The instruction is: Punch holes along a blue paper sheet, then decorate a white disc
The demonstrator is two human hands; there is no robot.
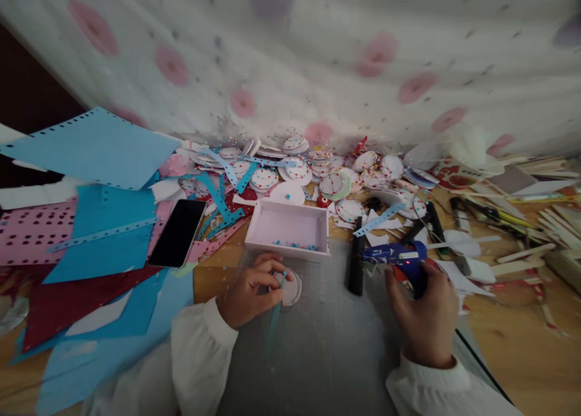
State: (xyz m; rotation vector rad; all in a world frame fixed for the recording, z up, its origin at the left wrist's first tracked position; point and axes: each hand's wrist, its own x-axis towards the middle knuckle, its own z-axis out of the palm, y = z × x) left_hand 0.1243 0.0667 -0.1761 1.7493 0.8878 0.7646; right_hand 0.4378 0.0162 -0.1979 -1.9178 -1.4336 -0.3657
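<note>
My left hand (256, 289) pinches a thin teal stick-like tool (275, 319) between thumb and fingertips. Its upper end is over a small white round paper disc (294, 290), which lies on the grey cutting mat (313, 361) behind my fingers. On the right, my right hand (429, 319) is around the handle of a blue hot glue gun (399, 254), whose small red light is lit. The gun's nozzle points left, above a black bar (356, 264). Part of the grip is hidden by my hand, which is slightly blurred.
A shallow white box (288, 225) holds small blue and pink bits. Many dotted paper discs (265, 178) are heaped behind it. A black phone (178, 233) lies on coloured paper sheets (113, 234) at left. Wooden sticks (560, 231) and paper scraps crowd the right, and a flowered curtain (290, 52) hangs behind.
</note>
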